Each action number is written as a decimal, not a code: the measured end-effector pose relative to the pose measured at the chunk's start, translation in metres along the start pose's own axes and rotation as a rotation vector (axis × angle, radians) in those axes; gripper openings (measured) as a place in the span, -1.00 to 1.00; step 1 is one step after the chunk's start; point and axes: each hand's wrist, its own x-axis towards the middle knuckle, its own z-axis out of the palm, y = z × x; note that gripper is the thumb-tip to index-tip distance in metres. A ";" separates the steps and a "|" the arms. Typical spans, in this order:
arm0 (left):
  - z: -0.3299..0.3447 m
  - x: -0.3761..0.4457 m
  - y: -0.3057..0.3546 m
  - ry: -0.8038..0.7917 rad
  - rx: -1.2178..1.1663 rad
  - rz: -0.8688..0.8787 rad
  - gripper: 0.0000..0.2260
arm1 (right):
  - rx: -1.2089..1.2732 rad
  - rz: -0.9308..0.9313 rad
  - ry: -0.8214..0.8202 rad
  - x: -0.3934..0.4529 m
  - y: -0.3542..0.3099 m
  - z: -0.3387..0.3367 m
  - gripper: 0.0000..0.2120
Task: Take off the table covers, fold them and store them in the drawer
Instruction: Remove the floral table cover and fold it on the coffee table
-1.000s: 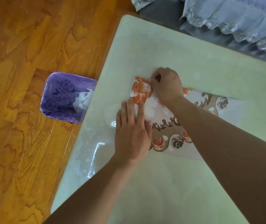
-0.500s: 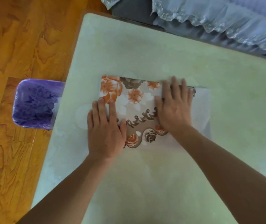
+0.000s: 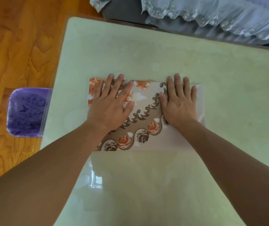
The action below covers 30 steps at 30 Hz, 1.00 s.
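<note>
Forearms, both bare, reach from the near edge across a pale, glossy table (image 3: 146, 185) whose near surface carries a bright reflection. Beyond them lies the folded table cover (image 3: 144, 110), a flat rectangle printed with orange and brown roses and a scrolling brown border, resting on the tabletop towards its left half. The left hand (image 3: 112, 103) is laid palm down on the left part of the cover, fingers spread wide and flat, gripping nothing; its fingertips reach the cover's far edge. The right hand (image 3: 179, 103) is laid palm down on the right part of the cover, fingers extended and only slightly parted, likewise gripping nothing. The two hands lie side by side, apart, with patterned cloth showing between them. A plain whitish strip of the cover extends past the right hand and along the near right edge. To the left of the table, on the wooden floor (image 3: 16, 46), stands a purple bin (image 3: 27, 113) with a butterfly-printed liner, just beside the table's edge. Past the far edge of the table, a grey sofa (image 3: 127, 13) bears a pale lace-trimmed cloth (image 3: 212, 13).
</note>
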 end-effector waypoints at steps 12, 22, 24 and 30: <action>0.004 -0.059 0.069 0.019 -0.071 -0.144 -0.41 | 0.044 -0.002 0.105 -0.015 -0.019 0.013 -0.41; 0.018 -0.060 0.066 -0.017 -0.028 -0.145 -0.21 | 0.380 -0.144 0.202 -0.067 -0.079 0.013 -0.55; 0.019 -0.062 0.066 0.021 -0.046 -0.150 -0.34 | 0.382 -0.084 0.176 -0.079 -0.071 0.020 -0.56; 0.017 -0.060 0.069 0.038 -0.052 -0.167 -0.43 | 0.034 -0.166 0.115 -0.109 0.050 0.021 -0.40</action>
